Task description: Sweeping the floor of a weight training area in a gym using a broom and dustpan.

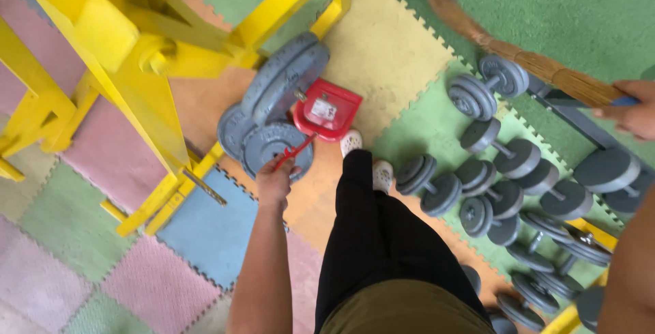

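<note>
A floor of foam mats (402, 54) in pink, green, yellow, blue and orange squares fills the view, seen from above. A yellow steel frame (136, 54) stands over the upper left, its bars running down to a foot near the blue square. Leaning against that frame is a stack of grey plates (273, 112), at least 4 discs overlapping, some upright and tilted, some flat. To the right, grey dumbbells (491, 177) lie in loose rows on the green mats, more than 8 of them, crowding the floor up to the person's leg (375, 238) in black trousers, with pale shoes (365, 153) pointing up the picture. A dark rack (580, 122) runs behind the dumbbells. A broom (518, 57) of brown bristles slants from the upper centre down to the right edge, passing over the top dumbbell; the right hand (631, 109) is closed around its handle at the edge of view. A red dustpan (329, 110) sits on the floor, just beside the plates and just ahead of the shoes, its mouth hemmed in by the plates on the left. The left hand (275, 182) is clenched on the dustpan's thin red handle, fingers wrapped around it, right over the lowest plate.
</note>
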